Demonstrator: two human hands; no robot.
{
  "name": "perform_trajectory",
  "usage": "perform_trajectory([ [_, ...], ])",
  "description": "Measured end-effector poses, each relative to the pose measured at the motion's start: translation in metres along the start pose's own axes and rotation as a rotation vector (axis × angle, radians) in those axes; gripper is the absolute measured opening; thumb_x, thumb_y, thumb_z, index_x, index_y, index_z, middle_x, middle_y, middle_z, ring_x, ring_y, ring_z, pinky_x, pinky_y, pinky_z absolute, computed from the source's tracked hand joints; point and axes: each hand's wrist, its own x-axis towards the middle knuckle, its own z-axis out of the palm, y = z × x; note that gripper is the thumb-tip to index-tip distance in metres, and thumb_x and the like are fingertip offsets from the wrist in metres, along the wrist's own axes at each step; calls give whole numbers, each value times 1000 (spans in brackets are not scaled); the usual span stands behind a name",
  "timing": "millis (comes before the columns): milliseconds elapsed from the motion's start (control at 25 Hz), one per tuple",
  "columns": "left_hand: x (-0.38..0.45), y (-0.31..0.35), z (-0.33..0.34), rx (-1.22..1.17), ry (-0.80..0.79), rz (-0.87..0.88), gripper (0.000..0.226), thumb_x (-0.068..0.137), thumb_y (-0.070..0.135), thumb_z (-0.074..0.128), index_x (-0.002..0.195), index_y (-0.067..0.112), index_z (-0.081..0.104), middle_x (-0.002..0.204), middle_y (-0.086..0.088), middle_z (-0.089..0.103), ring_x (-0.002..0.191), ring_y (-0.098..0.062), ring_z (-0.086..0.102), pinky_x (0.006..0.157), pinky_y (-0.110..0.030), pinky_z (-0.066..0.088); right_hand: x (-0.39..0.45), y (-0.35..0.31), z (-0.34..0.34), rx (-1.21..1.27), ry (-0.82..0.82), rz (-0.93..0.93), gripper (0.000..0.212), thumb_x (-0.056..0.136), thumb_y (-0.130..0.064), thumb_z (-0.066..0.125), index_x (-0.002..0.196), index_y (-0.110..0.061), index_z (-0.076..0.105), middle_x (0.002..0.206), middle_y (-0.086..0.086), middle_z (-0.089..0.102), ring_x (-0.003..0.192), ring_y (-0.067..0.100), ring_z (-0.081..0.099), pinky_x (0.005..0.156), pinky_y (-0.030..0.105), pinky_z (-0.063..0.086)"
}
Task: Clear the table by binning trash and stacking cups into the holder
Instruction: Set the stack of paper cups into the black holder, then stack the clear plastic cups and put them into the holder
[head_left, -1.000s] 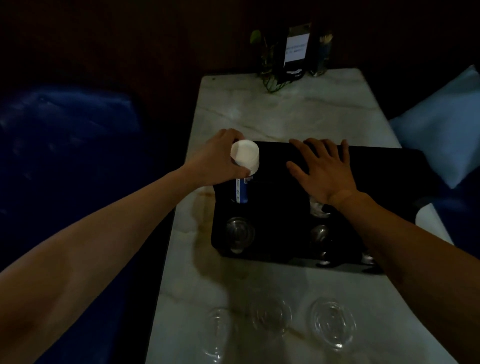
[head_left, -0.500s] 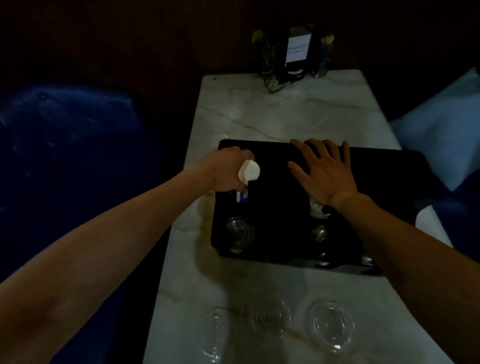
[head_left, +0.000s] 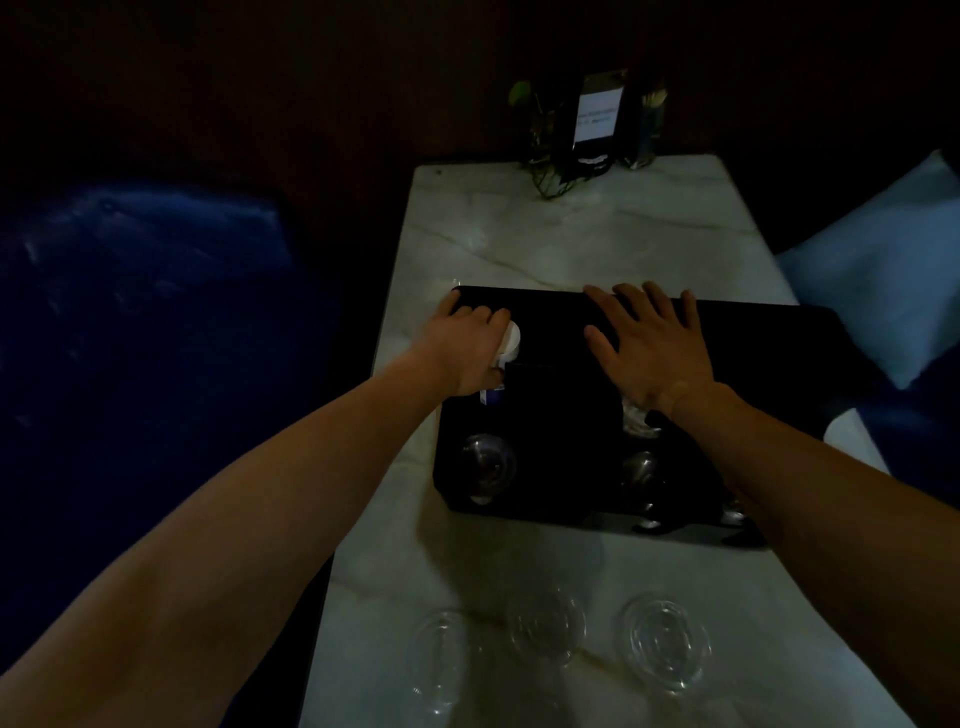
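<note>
A black cup holder box sits across the marble table. My left hand grips a white cup with a blue print, pressed low and tilted into the holder's far-left slot. My right hand lies flat with spread fingers on the holder's top, holding nothing. Clear cups sit in the near-left slot and near-middle slot. Three clear plastic lids lie on the table near me.
A plant in a wire vase, a sign card and a jar stand at the table's far end. A dark blue seat is on the left, a pale cushion on the right.
My left hand has pushed the white cup down into the far-left slot and tipped it; most of it is now hidden. My right hand has stayed flat on the holder.
</note>
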Motion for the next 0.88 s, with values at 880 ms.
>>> perform_trajectory([
  [880, -296, 150, 156, -765, -27, -424, 64, 84, 47, 58, 139, 16, 47, 141, -8, 48, 128, -26, 48, 104, -34, 40, -355, -63, 120, 272, -501, 51, 75, 86, -64, 45, 150, -35, 18, 157, -5, 21, 140, 19, 28, 109, 36, 35],
])
